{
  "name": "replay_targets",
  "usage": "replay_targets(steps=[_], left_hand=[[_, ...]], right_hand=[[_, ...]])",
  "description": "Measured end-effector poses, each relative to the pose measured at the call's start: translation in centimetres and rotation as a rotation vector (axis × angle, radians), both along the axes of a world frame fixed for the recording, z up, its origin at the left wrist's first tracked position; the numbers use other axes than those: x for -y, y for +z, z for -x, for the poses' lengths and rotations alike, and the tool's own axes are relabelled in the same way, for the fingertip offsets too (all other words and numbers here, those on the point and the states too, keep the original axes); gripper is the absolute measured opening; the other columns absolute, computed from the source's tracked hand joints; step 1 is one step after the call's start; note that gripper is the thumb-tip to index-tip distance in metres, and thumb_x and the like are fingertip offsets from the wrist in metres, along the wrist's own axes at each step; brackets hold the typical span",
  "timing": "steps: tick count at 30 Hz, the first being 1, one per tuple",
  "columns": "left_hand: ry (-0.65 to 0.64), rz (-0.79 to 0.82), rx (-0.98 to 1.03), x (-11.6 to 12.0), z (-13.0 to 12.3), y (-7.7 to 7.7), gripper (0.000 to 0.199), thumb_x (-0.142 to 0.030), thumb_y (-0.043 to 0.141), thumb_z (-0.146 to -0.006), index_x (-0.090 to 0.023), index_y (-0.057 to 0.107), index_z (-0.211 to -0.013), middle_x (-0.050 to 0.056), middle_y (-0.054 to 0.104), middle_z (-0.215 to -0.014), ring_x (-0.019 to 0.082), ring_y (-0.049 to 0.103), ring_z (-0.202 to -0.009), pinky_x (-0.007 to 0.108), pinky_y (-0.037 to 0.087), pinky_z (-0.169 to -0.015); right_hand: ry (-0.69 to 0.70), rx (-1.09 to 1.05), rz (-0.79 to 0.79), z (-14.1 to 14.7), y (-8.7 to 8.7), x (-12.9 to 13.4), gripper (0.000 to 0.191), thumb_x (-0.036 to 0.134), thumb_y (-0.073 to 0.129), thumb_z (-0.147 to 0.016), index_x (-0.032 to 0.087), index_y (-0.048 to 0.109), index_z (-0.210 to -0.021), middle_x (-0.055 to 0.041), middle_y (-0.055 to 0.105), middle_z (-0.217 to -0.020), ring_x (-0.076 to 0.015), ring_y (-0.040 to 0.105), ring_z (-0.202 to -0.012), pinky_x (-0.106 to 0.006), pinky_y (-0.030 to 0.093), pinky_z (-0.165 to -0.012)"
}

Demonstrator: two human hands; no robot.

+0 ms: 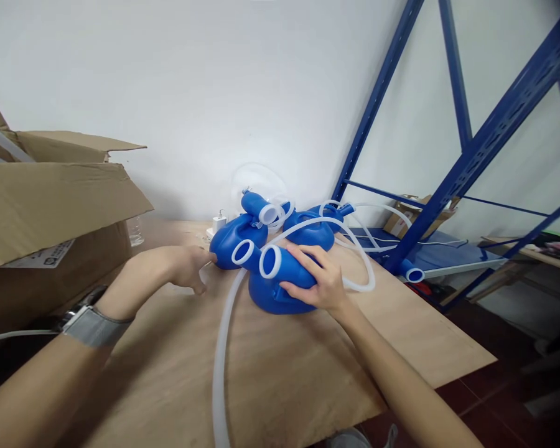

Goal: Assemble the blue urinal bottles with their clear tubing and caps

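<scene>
My right hand [321, 277] is wrapped over the wide neck of a blue plastic urinal bottle [270, 295], whose white-rimmed mouth faces me. Behind and to the left lies a second blue bottle [226, 246], with its own white-rimmed mouth pointing toward me. My left hand [186, 269] hangs at that bottle's left side, thumb and fingers apart; its fingertips are at or near the blue wall, and contact is hard to tell. A translucent hose [221, 367] runs from between the bottles to the near edge. More blue bottles [310, 229] with looped hoses lie behind.
An open cardboard box [51, 211] stands at the left of the wooden tabletop [177, 373]. A white pump bottle [219, 222] is near the wall. On the right rises a blue metal rack [466, 162], with a small carton [401, 218] on its shelf.
</scene>
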State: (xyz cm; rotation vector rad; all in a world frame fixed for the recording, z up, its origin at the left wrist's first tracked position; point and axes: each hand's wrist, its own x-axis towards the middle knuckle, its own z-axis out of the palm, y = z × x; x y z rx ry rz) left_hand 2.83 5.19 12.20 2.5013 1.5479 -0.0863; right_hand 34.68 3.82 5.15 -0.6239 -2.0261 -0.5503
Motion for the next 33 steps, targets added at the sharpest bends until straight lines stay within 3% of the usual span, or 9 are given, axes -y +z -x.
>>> replay_targets(steps=[3,5,9,13,18,24,28,30,33], left_hand=[[0.008,0.060,-0.041,1.5,-2.0,1.2,0.036,-0.049,0.067,-0.077,-0.022,0.073,-0.099,0.014,0.076,-0.106,0.030,0.069,-0.087,0.034,0.049,-0.067],[-0.140,0.120,0.103,2.7,-3.2,2.4,0.035,-0.056,0.060,-0.086,-0.022,0.070,-0.087,0.007,0.074,-0.089,0.024,0.066,-0.079,0.032,0.048,-0.067],[-0.350,0.069,0.426,4.2,-5.3,3.4,0.030,-0.052,0.063,-0.089,-0.022,0.068,-0.085,0.002,0.072,-0.092,0.019,0.065,-0.086,0.029,0.048,-0.075],[-0.297,0.025,0.616,3.8,-6.5,2.6,0.025,-0.045,0.071,-0.084,-0.021,0.063,-0.079,-0.001,0.069,-0.082,0.017,0.064,-0.081,0.029,0.050,-0.077],[-0.228,0.167,0.772,3.4,-6.9,1.7,0.025,-0.039,0.075,-0.080,-0.021,0.057,-0.084,0.000,0.069,-0.084,0.019,0.066,-0.083,0.031,0.051,-0.074],[-0.278,0.119,0.690,4.2,-6.9,2.4,0.026,-0.042,0.075,-0.079,-0.021,0.058,-0.080,-0.002,0.060,-0.077,0.015,0.054,-0.068,0.028,0.044,-0.061],[-0.271,-0.001,0.657,4.2,-6.0,3.2,0.023,-0.040,0.064,-0.085,-0.023,0.065,-0.102,-0.006,0.048,-0.061,0.013,0.048,-0.059,0.028,0.044,-0.060],[-0.253,-0.030,0.586,3.9,-5.1,3.3,0.028,-0.041,0.062,-0.085,-0.024,0.067,-0.107,-0.006,0.050,-0.062,0.015,0.051,-0.060,0.029,0.044,-0.061],[-0.216,0.049,0.345,2.9,-3.5,2.7,0.031,-0.043,0.063,-0.082,-0.025,0.068,-0.107,-0.002,0.061,-0.071,0.018,0.058,-0.066,0.030,0.044,-0.060]], right_hand=[[0.014,0.018,-0.022,0.7,-0.5,0.4,0.058,0.046,0.077,-0.085,0.022,0.067,-0.137,-0.0137,0.074,-0.116,-0.0288,0.074,-0.102,-0.043,0.063,-0.088],[0.006,0.023,-0.009,1.0,-0.8,0.6,0.058,0.046,0.076,-0.086,0.023,0.066,-0.138,-0.0131,0.074,-0.116,-0.0287,0.074,-0.103,-0.043,0.063,-0.089],[-0.055,0.011,0.037,1.2,-1.2,0.7,0.056,0.050,0.073,-0.087,0.026,0.067,-0.138,-0.0123,0.074,-0.117,-0.0299,0.074,-0.104,-0.045,0.063,-0.091],[-0.101,-0.022,0.038,1.1,-1.3,0.7,0.054,0.050,0.071,-0.089,0.025,0.068,-0.137,-0.0123,0.074,-0.115,-0.0296,0.074,-0.104,-0.045,0.063,-0.092],[-0.077,-0.046,0.010,1.0,-1.1,0.9,0.058,0.045,0.074,-0.088,0.024,0.065,-0.141,-0.0128,0.073,-0.115,-0.0296,0.073,-0.103,-0.045,0.063,-0.092],[0.027,-0.009,-0.022,0.4,-0.8,1.0,0.063,0.046,0.078,-0.084,0.024,0.065,-0.141,-0.0135,0.072,-0.118,-0.0313,0.073,-0.105,-0.047,0.063,-0.090],[0.009,0.060,-0.030,-0.5,-0.6,0.7,0.052,0.048,0.077,-0.084,0.026,0.072,-0.130,-0.0120,0.073,-0.114,-0.0291,0.074,-0.100,-0.045,0.064,-0.086],[-0.011,0.047,-0.019,-0.8,-0.4,0.6,0.052,0.049,0.076,-0.084,0.025,0.072,-0.130,-0.0127,0.074,-0.114,-0.0292,0.074,-0.099,-0.045,0.065,-0.085],[0.024,0.033,-0.057,-0.8,-0.3,0.6,0.057,0.048,0.076,-0.084,0.022,0.069,-0.134,-0.0144,0.074,-0.116,-0.0297,0.075,-0.099,-0.045,0.064,-0.084]])
